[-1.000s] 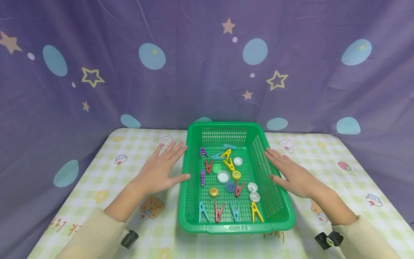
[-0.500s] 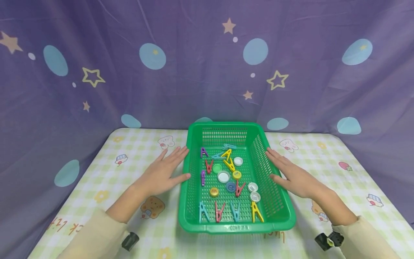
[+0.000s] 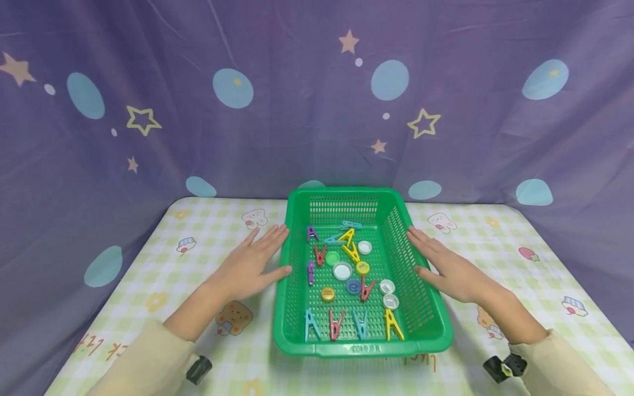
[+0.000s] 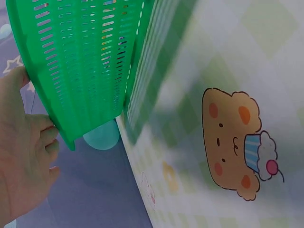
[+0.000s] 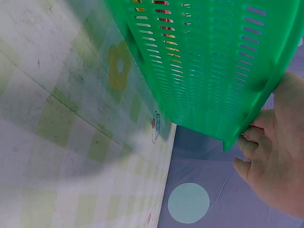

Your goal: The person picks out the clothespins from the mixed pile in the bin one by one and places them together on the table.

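1. A green basket sits at the table's centre on a checked cloth, with clothes pegs and bottle caps scattered loose inside.
2. The left hand lies at the basket's 9 o'clock side, fingers straight, tips and thumb against the rim; it grasps nothing.
3. The right hand mirrors it at 3 o'clock, flat against the rim, also unclenched.
4. Both wrist views show the fingers touching the rim's edge, not curled under it.
5. Judged from this, work has barely begun: the basket rests flat, framed by both hands, its contents unsorted and untouched.
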Demonstrator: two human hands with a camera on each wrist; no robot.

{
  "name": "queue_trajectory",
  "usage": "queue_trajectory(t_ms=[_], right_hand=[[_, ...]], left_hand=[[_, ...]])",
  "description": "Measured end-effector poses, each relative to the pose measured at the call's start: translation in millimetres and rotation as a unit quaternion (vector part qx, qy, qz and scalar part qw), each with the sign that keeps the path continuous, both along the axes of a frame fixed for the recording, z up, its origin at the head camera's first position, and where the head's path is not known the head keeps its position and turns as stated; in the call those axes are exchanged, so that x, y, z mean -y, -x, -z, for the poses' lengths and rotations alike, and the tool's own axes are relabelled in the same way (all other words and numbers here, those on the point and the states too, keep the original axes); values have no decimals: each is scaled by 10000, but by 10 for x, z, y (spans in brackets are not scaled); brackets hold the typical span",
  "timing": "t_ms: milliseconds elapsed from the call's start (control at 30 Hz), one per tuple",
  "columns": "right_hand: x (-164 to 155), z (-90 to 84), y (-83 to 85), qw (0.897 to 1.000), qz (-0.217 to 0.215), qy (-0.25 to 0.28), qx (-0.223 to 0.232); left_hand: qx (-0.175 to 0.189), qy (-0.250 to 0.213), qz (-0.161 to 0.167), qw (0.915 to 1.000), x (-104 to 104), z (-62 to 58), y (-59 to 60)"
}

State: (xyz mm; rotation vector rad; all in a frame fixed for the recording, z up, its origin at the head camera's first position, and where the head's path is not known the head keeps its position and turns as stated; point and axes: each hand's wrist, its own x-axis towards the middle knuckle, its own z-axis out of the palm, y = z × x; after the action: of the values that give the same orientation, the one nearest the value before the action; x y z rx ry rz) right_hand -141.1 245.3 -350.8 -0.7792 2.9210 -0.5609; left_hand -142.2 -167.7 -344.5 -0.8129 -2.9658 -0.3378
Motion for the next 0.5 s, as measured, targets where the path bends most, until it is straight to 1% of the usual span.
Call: queue_trajectory(t_ms=[167, 267, 500], right_hand=[[55, -18, -7, 9999, 20, -132, -108], [64, -21, -17, 9999, 24, -143, -86], [30, -48, -34, 9997, -55, -127, -192]], left_hand=[[-1, 10, 60, 10000, 57, -13, -22], [18, 35, 106, 9999, 68, -27, -25], [10, 120, 184, 9998, 43, -58, -4]])
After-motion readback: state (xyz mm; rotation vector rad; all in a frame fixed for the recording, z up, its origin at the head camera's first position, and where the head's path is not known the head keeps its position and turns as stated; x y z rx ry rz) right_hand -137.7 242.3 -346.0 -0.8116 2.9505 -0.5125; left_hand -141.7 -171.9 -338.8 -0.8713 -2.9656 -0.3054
